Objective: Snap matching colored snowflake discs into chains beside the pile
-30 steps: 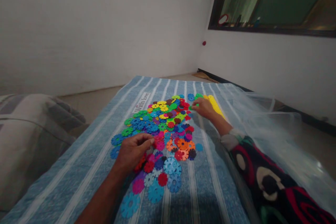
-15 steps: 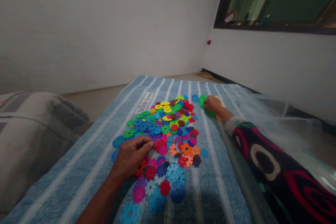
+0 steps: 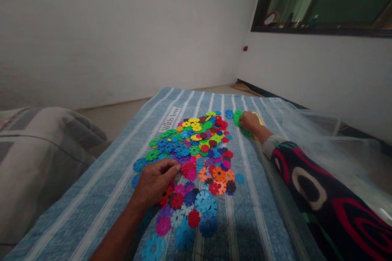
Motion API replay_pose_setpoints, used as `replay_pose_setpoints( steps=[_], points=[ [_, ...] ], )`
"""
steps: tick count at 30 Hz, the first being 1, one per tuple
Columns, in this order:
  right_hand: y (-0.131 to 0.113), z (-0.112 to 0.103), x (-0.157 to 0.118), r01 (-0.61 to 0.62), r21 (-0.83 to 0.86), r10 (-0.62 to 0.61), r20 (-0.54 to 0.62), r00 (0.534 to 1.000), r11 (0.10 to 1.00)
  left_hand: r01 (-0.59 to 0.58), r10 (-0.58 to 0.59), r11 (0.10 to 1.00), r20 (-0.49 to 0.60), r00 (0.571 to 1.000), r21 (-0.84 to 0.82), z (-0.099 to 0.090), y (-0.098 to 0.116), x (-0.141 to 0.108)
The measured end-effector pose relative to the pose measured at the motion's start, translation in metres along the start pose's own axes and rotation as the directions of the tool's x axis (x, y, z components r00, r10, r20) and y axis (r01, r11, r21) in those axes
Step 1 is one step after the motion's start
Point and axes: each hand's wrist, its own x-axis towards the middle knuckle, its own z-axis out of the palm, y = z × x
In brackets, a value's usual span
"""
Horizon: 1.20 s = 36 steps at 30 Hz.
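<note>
Many thin plastic notched discs point(image 3: 219, 173) in mixed colours lie in a loose heap on a striped cloth. My left hand point(image 3: 155, 179) rests low at the near left of the heap, thumb and forefinger pinched together beside some pink discs point(image 3: 189, 169). Whether a disc is between those fingertips is hidden. Farther off on the right, my right hand point(image 3: 249, 121) is closed over a small group of discs, its fingers on a green disc point(image 3: 237, 118). Yellow discs point(image 3: 257, 117) show behind that hand, and a blue disc point(image 3: 229, 114) lies just left of the green.
The blue-and-white striped cloth point(image 3: 101, 204) covers the surface and bears the words "With love". A clear plastic container point(image 3: 318, 126) stands to the right, beyond my sleeve. Grey draped fabric point(image 3: 39, 179) is at the left. A pale wall point(image 3: 122, 32) rises behind.
The whole view has shifted very slightly. Both hands keep the same place and pose among the discs.
</note>
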Motion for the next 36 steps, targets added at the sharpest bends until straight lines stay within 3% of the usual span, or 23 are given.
replay_pose_setpoints(
  steps=[12, 20, 28, 32, 36],
  points=[
    [-0.001, 0.008, 0.002, 0.022, -0.001, -0.022, -0.018, 1.0, 1.0, 0.019, -0.019, 1.0, -0.049, 0.999, -0.014, -0.002, -0.003, 0.002],
    [-0.004, 0.011, -0.003, 0.061, 0.089, -0.056, -0.06, 0.997, 0.994, 0.032, -0.033, 0.999, -0.051, 0.998, -0.021, -0.003, -0.004, 0.002],
    [0.015, 0.007, 0.001, -0.068, 0.249, 0.109, -0.155, 0.982, 0.966, 0.036, -0.035, 0.999, -0.056, 0.998, 0.012, -0.006, -0.001, 0.002],
    [0.017, 0.001, -0.008, -0.095, 0.329, 0.164, -0.19, 0.968, 0.94, 0.037, -0.035, 0.999, -0.123, 0.992, 0.013, -0.013, -0.001, 0.003],
    [-0.01, 0.002, -0.038, 0.013, 0.458, 0.088, -0.2, 0.976, 0.889, 0.061, -0.062, 0.998, -0.245, 0.967, -0.01, -0.023, -0.005, 0.005]
  ],
)
